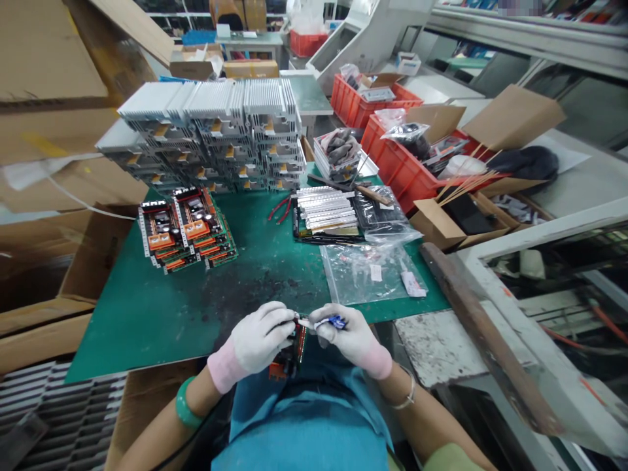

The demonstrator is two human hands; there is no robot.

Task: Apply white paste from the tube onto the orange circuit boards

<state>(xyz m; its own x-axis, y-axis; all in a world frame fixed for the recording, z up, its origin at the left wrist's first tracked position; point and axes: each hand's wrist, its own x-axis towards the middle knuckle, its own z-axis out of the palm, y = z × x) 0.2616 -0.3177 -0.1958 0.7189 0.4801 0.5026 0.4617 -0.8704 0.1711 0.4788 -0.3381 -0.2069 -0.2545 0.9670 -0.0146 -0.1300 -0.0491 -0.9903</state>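
Note:
At the table's front edge, my left hand (262,337), in a white glove with a pink cuff, is closed on a circuit board (300,343). The board is tilted nearly on edge, and its orange component shows below my fingers. My right hand (349,337), gloved the same way, is closed around a small blue thing (336,321) with a pale tip pointing at the board's upper edge. My fingers hide most of it, so its exact kind is unclear. Stacked circuit boards (196,226) with orange and black parts lie further back on the left.
Finned metal housings (220,140) are stacked at the back of the green table (265,261). Red-handled pliers (281,209), metal strips (328,210) and a clear plastic bag (367,271) lie toward the right. Red crates (392,157) and a cardboard box (454,226) stand beyond.

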